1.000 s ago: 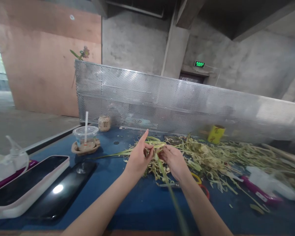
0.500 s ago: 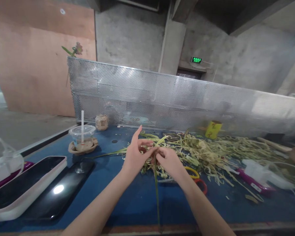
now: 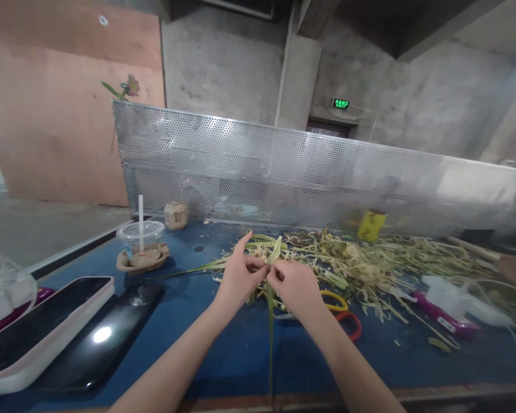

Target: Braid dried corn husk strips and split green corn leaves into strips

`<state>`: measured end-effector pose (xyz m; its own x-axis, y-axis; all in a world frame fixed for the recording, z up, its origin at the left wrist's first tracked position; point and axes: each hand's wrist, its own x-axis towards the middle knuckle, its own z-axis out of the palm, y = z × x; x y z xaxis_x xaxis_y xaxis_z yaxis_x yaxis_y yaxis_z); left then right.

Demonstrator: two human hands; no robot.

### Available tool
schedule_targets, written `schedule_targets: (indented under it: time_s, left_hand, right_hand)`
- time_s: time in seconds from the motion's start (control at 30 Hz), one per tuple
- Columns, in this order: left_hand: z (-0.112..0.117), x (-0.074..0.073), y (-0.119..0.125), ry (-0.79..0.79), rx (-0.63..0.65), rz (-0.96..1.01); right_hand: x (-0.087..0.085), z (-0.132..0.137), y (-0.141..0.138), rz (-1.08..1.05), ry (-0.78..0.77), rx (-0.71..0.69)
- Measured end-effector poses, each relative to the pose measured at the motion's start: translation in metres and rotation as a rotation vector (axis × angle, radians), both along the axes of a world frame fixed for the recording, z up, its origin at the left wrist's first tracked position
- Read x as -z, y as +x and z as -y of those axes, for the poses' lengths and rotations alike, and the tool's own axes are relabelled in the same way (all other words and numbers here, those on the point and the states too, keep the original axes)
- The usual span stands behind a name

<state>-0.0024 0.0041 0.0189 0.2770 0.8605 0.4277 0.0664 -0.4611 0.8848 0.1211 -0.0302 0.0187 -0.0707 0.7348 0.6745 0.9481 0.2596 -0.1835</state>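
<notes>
Both hands meet over the middle of the blue table, fingertips nearly touching around a long green leaf strip (image 3: 270,338). My left hand (image 3: 241,275) pinches the strip between thumb and fingers, its index finger pointing up and away. My right hand (image 3: 294,285) is closed on the same strip from the other side. A paler, wider end of the strip sticks up above the fingertips; the narrow end hangs down toward the table's near edge. Scissors with yellow and red handles (image 3: 350,326) lie partly behind my right wrist. The exact grip point is hidden by the fingers.
Shredded leaf strips (image 3: 352,264) heap behind and right of the hands. A yellow roll (image 3: 372,225) stands at the back. On the left are a plastic cup (image 3: 141,235) in a cardboard holder and a black phone (image 3: 98,344). A purple-and-white device (image 3: 447,315) lies right.
The right hand's fingers have curled closer to the left fingertips. The pale upper end of the strip now stands up more visibly, and the hanging part has shifted slightly left.
</notes>
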Motion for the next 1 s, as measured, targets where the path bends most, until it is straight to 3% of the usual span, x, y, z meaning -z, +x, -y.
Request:
schedule_targets:
  time_s: [0.17, 0.27, 0.33, 0.4, 0.5, 0.6, 0.67, 0.73, 0.9, 1.0]
  left_hand:
    - [-0.015, 0.002, -0.008, 0.055, -0.154, 0.001]
    - [-0.019, 0.001, -0.012, 0.099, -0.21, 0.011]
    - [-0.017, 0.0, -0.01, 0.133, -0.208, -0.009]
    - [-0.014, 0.0, -0.006, 0.184, -0.205, -0.047]
    - [-0.02, 0.001, -0.008, 0.246, -0.281, -0.114]
    - [-0.037, 0.002, -0.027, 0.209, -0.465, -0.145]
    - [-0.047, 0.002, -0.043, 0.182, -0.52, -0.124]
    - [-0.053, 0.0, -0.055, 0.148, -0.533, -0.099]
    - [-0.053, -0.011, -0.056, 0.089, -0.415, -0.055]
    - [-0.05, -0.017, -0.052, 0.08, -0.322, -0.042]
  right_hand:
    - [-0.006, 0.015, -0.002, -0.027, 0.221, -0.252]
    - [-0.009, 0.028, 0.001, -0.222, 0.083, -0.429]
    - [-0.005, 0.032, 0.007, -0.428, -0.056, -0.517]
    - [0.001, 0.035, 0.013, -0.683, -0.096, -0.564]
    - [0.0, 0.048, 0.027, -0.999, 0.064, -0.59]
    - [-0.017, 0.074, 0.052, -1.059, 0.32, -0.679]
    - [-0.028, 0.09, 0.073, -1.069, 0.451, -0.587]
    - [-0.033, 0.101, 0.094, -1.035, 0.447, -0.495]
    - [-0.018, 0.108, 0.127, -0.857, 0.104, -0.197]
    - [-0.015, 0.113, 0.138, -0.738, 0.052, -0.079]
